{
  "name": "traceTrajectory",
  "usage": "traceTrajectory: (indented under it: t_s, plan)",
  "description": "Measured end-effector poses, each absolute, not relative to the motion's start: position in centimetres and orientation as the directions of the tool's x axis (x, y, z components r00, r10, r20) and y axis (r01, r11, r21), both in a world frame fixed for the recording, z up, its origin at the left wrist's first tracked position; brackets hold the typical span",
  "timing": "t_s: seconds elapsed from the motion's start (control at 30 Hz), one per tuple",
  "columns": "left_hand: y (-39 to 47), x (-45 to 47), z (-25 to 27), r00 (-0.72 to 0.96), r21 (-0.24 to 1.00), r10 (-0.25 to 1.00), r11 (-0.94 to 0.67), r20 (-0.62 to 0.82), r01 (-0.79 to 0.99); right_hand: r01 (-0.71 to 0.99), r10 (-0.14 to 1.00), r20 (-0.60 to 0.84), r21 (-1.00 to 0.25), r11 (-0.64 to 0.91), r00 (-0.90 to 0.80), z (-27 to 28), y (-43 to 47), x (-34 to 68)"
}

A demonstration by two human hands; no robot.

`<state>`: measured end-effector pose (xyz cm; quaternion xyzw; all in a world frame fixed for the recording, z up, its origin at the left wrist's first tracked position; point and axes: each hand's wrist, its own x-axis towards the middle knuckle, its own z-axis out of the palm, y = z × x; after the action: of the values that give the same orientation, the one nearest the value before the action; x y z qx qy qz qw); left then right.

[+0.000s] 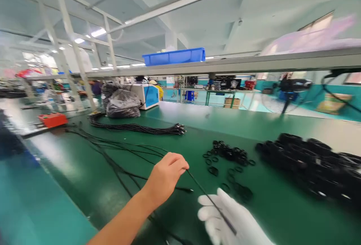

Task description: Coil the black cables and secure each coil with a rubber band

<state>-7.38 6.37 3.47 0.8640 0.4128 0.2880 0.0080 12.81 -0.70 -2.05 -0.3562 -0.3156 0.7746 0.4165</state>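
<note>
My left hand (168, 173), bare, pinches a thin black cable (201, 189) near the middle of the view. From the pinch, the cable slants down and right to its thicker dark end. That end lies across my right hand (228, 218), which wears a white glove. The thumb and fingers there are apart, the fingers slightly curled, and they do not close round the cable. Several loose black cables (113, 164) trail over the green table (180, 211) to the left and beneath my left arm. One cable tip (184, 190) shows just under my left hand.
Small black rings (229, 151) lie scattered right of centre, beside a large heap of black parts (307, 166). Behind are a bundle of black cables (141, 128), a plastic-wrapped bag (124, 104) and an orange-red box (53, 119). A blue tray (175, 57) sits on the overhead shelf.
</note>
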Motion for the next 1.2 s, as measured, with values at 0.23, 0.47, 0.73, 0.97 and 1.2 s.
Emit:
traceTrajectory:
  t_s: [0.23, 0.47, 0.73, 0.97, 1.2]
  plan:
    - [4.1, -5.6, 4.0, 0.572, 0.174, 0.659, -0.716, 0.489, 0.676, -0.285, 0.495, -0.175, -0.638, -0.715, -0.851, -3.5, -0.5, 12.7]
    - [1.1, -4.2, 5.3, 0.690, 0.421, 0.702, -0.687, 0.177, 0.592, -0.326, 0.512, -0.105, -0.659, -0.678, -0.852, -2.6, -0.5, 12.9]
    - [1.2, -2.8, 8.0, 0.727, 0.590, 0.680, -0.628, 0.099, 0.507, -0.209, 0.346, -0.092, -0.645, -0.735, -0.934, -0.9, -1.4, 11.3]
    - [2.1, -2.2, 6.2, 0.688, 0.646, 0.702, -0.614, 0.183, 0.454, -0.234, 0.355, -0.058, -0.650, -0.723, -0.933, -1.7, -0.8, 12.2]
    - [2.5, -1.2, 4.0, 0.654, 0.558, 0.710, -0.664, 0.261, 0.498, -0.398, 0.520, 0.024, -0.675, -0.622, -0.854, -0.9, -1.1, 13.2]
